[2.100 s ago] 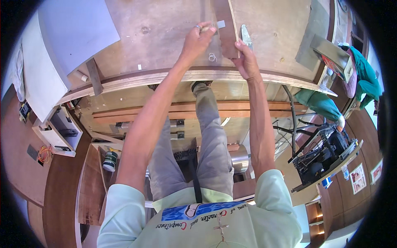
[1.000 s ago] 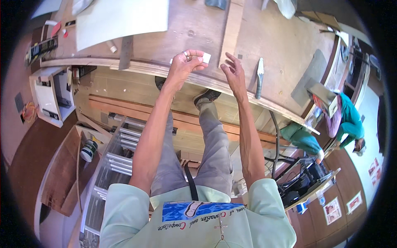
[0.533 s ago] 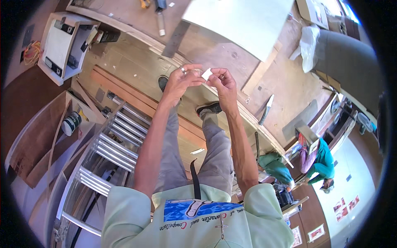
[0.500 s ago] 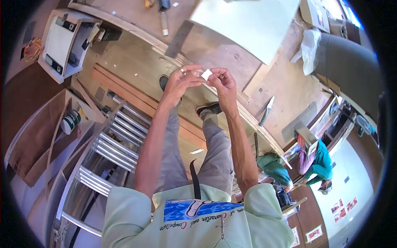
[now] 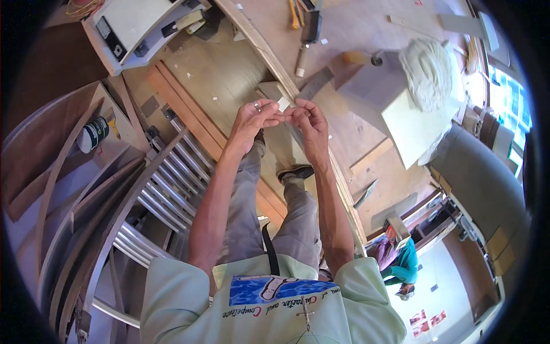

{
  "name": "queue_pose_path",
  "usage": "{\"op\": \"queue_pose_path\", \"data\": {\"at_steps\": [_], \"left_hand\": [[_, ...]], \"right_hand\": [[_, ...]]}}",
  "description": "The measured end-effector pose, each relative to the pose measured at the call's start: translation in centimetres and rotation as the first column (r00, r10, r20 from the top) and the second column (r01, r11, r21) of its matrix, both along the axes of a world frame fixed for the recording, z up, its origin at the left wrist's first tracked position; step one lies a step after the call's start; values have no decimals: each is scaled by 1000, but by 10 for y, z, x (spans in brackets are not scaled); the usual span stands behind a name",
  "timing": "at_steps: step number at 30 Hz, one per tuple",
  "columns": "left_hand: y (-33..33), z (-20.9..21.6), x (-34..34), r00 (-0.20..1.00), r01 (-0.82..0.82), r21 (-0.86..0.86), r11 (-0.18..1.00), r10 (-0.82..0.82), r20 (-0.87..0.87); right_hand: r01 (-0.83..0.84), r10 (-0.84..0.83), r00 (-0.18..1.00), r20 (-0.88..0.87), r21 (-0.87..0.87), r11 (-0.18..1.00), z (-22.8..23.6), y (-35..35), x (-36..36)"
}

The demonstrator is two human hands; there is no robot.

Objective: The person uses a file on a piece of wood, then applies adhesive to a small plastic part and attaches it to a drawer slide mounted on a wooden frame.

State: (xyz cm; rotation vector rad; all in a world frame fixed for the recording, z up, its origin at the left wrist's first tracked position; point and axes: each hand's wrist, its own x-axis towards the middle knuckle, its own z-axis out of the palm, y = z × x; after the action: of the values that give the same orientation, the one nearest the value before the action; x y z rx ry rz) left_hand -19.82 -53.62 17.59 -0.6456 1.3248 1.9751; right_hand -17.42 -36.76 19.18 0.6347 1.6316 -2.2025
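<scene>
My left hand (image 5: 251, 124), a ring on one finger, is closed in a pinch in front of me. Just to its right my right hand (image 5: 311, 122) pinches too, and the fingertips of both nearly meet. Between them shows a small flat white piece (image 5: 283, 104), partly covered by fingers; whether it is paper or plastic I cannot tell. Both hands are held above the floor, close to the near edge of a wooden worktable (image 5: 355, 129).
A hammer (image 5: 310, 30), a putty knife (image 5: 365, 194) and a white board (image 5: 413, 123) lie on the worktable. An aluminium ladder (image 5: 172, 192) stands at left, near wooden panels and a can (image 5: 93, 135). A person in green (image 5: 404, 264) is at lower right.
My view has swung right, so the table and ladder sit differently in it. The fingers of both hands have closed in, and less of the white piece shows.
</scene>
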Motion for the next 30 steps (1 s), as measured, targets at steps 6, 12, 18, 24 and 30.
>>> {"op": "queue_pose_path", "data": {"at_steps": [6,12,18,24,30], "left_hand": [[-48,2,-26,990,-137,-31,990,136,-39],[-77,3,-34,846,-307,-496,812,-6,-533],[-107,14,-41,591,-448,-719,532,-427,-684],[-123,12,-54,645,-440,-653,616,-290,-707],[-132,-13,-66,867,-469,-258,845,385,-317]], "right_hand": [[-120,121,993,3,-13,993,-10,-47,-45],[-29,86,984,158,-331,943,-20,-85,-68],[-104,159,979,126,-357,928,-14,-118,-81],[-188,221,969,109,-252,949,-17,-133,-104],[-297,312,943,112,-131,946,-21,-144,-142]]}}
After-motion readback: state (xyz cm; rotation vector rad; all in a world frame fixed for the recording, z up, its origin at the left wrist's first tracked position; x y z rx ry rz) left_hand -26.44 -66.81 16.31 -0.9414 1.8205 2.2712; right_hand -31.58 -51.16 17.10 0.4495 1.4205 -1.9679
